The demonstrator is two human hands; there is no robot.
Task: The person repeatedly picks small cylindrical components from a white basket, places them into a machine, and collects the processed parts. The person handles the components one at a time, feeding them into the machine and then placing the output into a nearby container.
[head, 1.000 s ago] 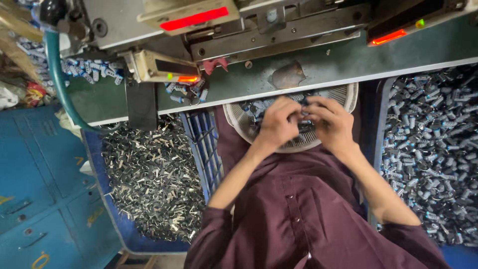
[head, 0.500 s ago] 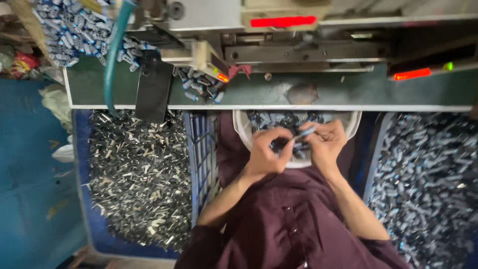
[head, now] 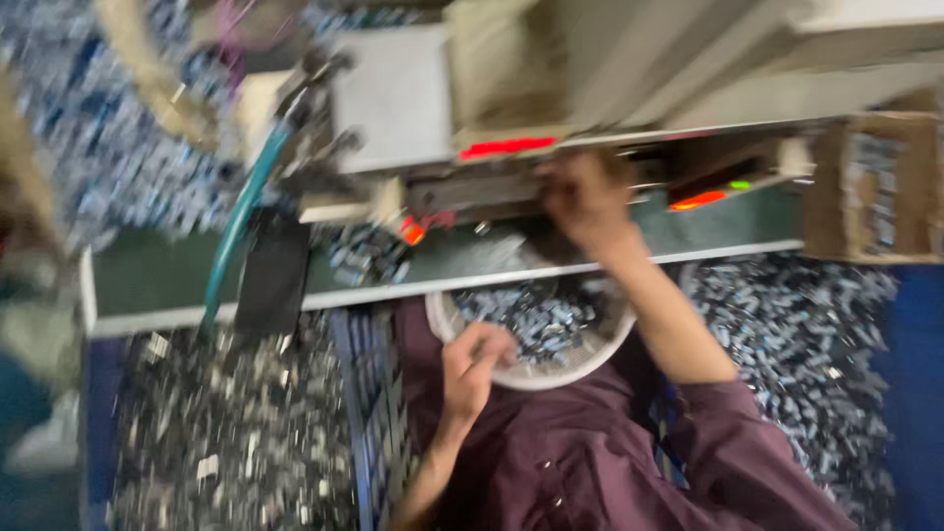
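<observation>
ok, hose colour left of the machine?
Teal hose, blurred but clear enough in the head view.

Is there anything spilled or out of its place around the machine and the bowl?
Yes. Small metal parts lie loose on the green shelf beside the machine, outside the white bowl. The blurred picture shows nothing else.

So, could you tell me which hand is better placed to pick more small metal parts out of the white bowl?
Left. The left hand rests at the white bowl rim beside the parts, while the right hand is up at the machine.
</observation>
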